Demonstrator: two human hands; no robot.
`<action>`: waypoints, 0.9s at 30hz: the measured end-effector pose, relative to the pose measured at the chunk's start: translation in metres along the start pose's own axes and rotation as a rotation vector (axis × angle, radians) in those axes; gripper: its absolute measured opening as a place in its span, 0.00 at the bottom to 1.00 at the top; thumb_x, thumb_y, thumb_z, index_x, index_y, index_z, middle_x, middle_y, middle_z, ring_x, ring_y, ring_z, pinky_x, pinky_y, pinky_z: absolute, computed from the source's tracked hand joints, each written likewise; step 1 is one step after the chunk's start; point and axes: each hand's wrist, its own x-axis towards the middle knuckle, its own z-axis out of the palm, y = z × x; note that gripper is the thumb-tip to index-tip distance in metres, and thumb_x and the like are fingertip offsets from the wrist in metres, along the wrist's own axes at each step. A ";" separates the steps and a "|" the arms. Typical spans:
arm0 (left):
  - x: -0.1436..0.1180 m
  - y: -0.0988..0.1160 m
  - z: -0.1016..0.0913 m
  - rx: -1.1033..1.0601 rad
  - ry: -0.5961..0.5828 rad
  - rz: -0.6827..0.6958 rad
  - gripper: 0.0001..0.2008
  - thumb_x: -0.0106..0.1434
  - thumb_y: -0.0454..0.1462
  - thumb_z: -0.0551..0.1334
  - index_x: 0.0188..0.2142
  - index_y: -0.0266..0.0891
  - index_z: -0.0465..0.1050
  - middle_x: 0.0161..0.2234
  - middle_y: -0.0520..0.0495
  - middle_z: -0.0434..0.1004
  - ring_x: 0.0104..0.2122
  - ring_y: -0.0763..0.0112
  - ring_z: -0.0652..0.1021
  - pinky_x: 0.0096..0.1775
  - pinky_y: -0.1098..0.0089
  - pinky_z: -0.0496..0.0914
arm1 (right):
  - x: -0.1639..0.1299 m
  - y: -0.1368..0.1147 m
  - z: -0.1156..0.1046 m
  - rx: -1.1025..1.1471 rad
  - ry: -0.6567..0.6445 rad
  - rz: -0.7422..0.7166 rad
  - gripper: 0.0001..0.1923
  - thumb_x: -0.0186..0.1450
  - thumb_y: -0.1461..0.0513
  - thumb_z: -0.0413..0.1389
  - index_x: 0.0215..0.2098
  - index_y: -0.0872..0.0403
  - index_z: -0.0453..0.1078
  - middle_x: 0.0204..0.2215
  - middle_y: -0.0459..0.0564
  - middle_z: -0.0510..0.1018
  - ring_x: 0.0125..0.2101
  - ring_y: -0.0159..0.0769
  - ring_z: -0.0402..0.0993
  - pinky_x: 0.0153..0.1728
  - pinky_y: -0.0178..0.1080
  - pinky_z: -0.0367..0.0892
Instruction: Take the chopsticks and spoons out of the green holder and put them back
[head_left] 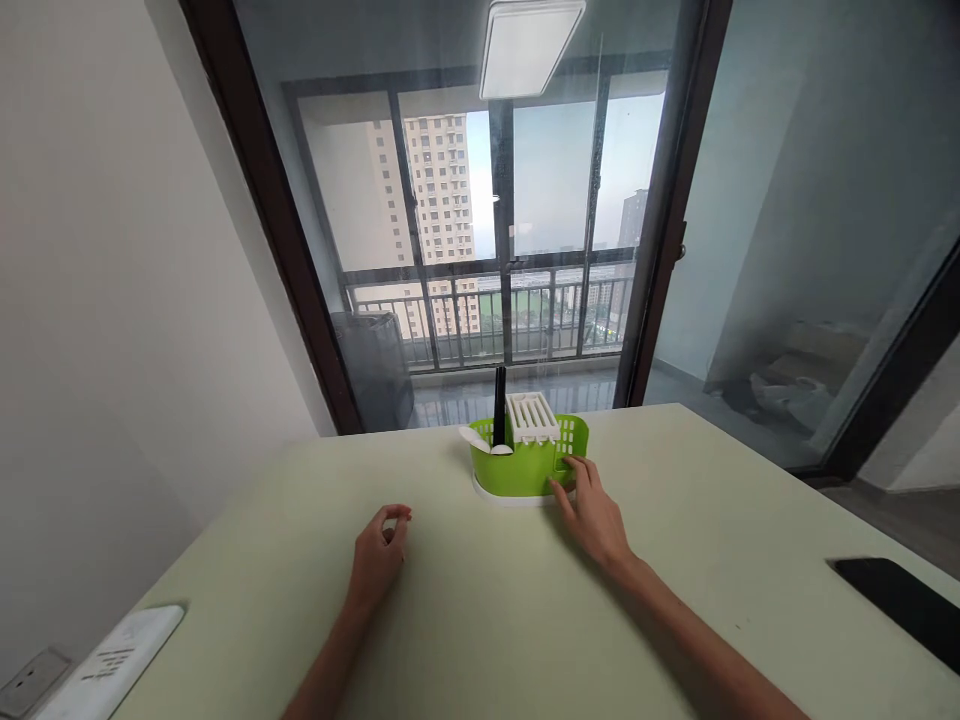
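Note:
A bright green plastic utensil caddy (517,474) with a white base stands at the far part of the table. In its left section are white spoons (475,438) and black chopsticks (500,410) standing upright. A white slotted rack (533,416) sits over its right section. My right hand (596,515) is at the caddy's right front, fingers apart, the tips at or against the green wall; firm contact cannot be told. On the table to the left of the caddy rests my left hand (380,553), its fingers curled together, with nothing visible in them.
The pale green table (480,620) ends just behind the caddy, before a glass sliding door (450,230). A black phone-like slab (900,600) lies at the right edge. A white power strip-like object (116,660) is at the left edge, beside the white wall (150,300).

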 end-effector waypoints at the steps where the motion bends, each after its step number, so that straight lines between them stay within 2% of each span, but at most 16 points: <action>1: -0.001 0.001 0.001 0.026 0.003 0.008 0.16 0.64 0.47 0.55 0.40 0.40 0.73 0.35 0.47 0.82 0.18 0.73 0.72 0.27 0.70 0.68 | 0.002 0.004 0.005 -0.042 0.003 0.004 0.26 0.74 0.47 0.41 0.63 0.51 0.58 0.63 0.58 0.65 0.41 0.43 0.79 0.29 0.42 0.71; 5: -0.003 0.003 0.002 0.099 0.017 0.036 0.17 0.64 0.48 0.55 0.41 0.39 0.74 0.30 0.49 0.79 0.19 0.71 0.73 0.28 0.69 0.67 | 0.007 0.022 0.014 -0.107 0.040 0.021 0.27 0.73 0.44 0.41 0.64 0.48 0.57 0.65 0.55 0.65 0.41 0.41 0.78 0.28 0.40 0.70; 9: -0.005 0.001 0.003 0.128 0.004 0.037 0.18 0.65 0.49 0.55 0.42 0.39 0.74 0.23 0.53 0.74 0.19 0.69 0.72 0.28 0.69 0.66 | 0.019 0.044 0.007 -0.143 0.038 0.043 0.29 0.73 0.43 0.41 0.65 0.47 0.59 0.66 0.53 0.64 0.43 0.42 0.78 0.30 0.41 0.72; 17: -0.005 -0.006 0.008 0.161 0.014 0.121 0.15 0.65 0.46 0.55 0.40 0.40 0.75 0.33 0.48 0.79 0.21 0.71 0.73 0.32 0.67 0.68 | 0.041 0.108 -0.020 -0.231 0.030 0.063 0.31 0.72 0.43 0.40 0.67 0.45 0.56 0.69 0.53 0.61 0.54 0.48 0.73 0.39 0.46 0.76; 22: -0.005 -0.007 0.008 0.170 0.008 0.124 0.14 0.65 0.45 0.55 0.40 0.40 0.75 0.35 0.47 0.80 0.22 0.70 0.74 0.33 0.67 0.69 | 0.050 0.144 -0.034 -0.284 0.026 0.070 0.32 0.72 0.42 0.39 0.68 0.46 0.54 0.70 0.54 0.58 0.54 0.49 0.73 0.41 0.49 0.76; 27: -0.005 -0.008 0.007 0.176 -0.014 0.112 0.15 0.66 0.45 0.54 0.42 0.39 0.74 0.33 0.47 0.79 0.23 0.70 0.73 0.33 0.67 0.68 | 0.056 0.164 -0.042 -0.334 0.015 0.103 0.34 0.72 0.41 0.38 0.69 0.46 0.53 0.71 0.53 0.57 0.57 0.50 0.72 0.40 0.48 0.76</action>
